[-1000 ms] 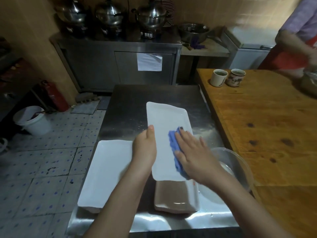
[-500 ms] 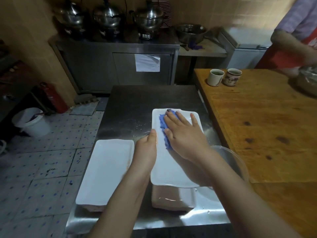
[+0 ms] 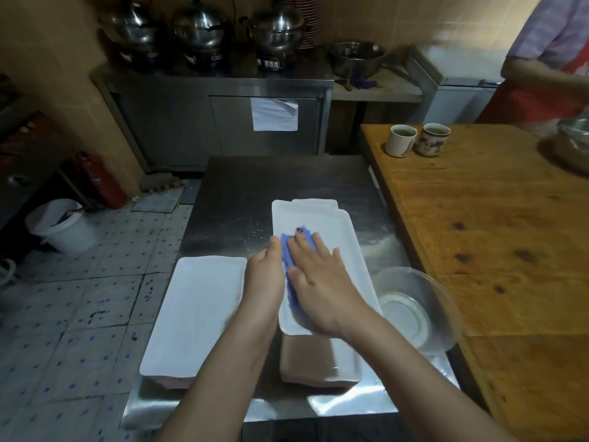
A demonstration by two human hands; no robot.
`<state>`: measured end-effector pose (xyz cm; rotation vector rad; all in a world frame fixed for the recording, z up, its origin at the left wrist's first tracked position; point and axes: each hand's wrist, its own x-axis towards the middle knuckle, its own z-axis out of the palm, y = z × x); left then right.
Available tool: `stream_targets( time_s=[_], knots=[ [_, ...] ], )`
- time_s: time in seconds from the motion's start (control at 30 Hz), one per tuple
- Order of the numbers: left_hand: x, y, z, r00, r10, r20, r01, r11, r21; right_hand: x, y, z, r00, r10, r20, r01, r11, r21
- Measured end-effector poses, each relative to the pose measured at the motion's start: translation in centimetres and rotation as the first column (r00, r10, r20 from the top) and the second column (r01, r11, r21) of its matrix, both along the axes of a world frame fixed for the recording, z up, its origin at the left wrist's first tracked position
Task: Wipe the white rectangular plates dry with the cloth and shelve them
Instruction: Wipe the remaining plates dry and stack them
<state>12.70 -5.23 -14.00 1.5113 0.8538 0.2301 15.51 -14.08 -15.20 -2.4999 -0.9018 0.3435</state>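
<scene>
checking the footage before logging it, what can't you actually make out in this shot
Head view only:
- Cloth: mostly under the right hand, so its size is hidden.
- Left hand: fingers hidden by its own back; grip on the plate unclear.
- Lower plates: count hidden by the plate above.
- Metal bowl: cut off by right edge, blurred.

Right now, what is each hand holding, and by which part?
Left hand grips the white rectangular plate by its left long edge; right hand presses the blue cloth flat on it.
</scene>
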Motion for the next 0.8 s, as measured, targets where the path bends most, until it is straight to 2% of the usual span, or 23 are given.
stream_targets(
  time_s=[0.13, 0.2, 0.33, 0.43, 0.53, 0.63, 0.73, 0.8],
  knots=[
    [0.1, 0.7, 0.1, 0.998, 0.054, 0.044, -0.051, 0.995, -0.082, -2.9, -1.2, 1.0, 0.991, 0.123, -0.055, -0.124, 0.992, -0.007],
    [0.2, 1.1, -0.1, 0.995, 0.077, 0.063, -0.072, 0.994, -0.08, -3.3, -2.4, 1.2, 0.988, 0.14, -0.064, -0.143, 0.988, -0.06],
    [0.4, 1.5, -0.6, 0.994, 0.087, 0.068, -0.085, 0.996, -0.022, -1.5, -4.9, 0.3, 0.999, 0.047, 0.02, -0.042, 0.977, -0.211],
    [0.5, 1.2, -0.4, 0.997, 0.046, 0.068, -0.049, 0.998, 0.049, 0.2, -5.4, -0.8, 0.988, -0.016, 0.155, 0.06, 0.957, -0.285],
    [0.3, 0.4, -0.1, 0.998, -0.043, 0.045, 0.04, 0.997, 0.069, 2.3, -4.3, -1.2, 0.95, -0.111, 0.292, 0.188, 0.95, -0.249],
    [-0.1, -0.6, -0.2, 0.994, -0.105, 0.007, 0.105, 0.994, 0.033, 4.8, -2.8, -0.8, 0.916, -0.205, 0.345, 0.287, 0.935, -0.208],
    [-0.1, -0.2, -0.3, 0.997, -0.074, 0.009, 0.074, 0.997, 0.003, 4.7, -2.6, -0.6, 0.934, -0.181, 0.309, 0.259, 0.937, -0.233],
    [-0.1, 0.7, -0.1, 0.999, -0.033, 0.023, 0.034, 0.999, -0.012, 2.4, -3.2, -0.8, 0.95, -0.09, 0.299, 0.164, 0.959, -0.23]
  ],
)
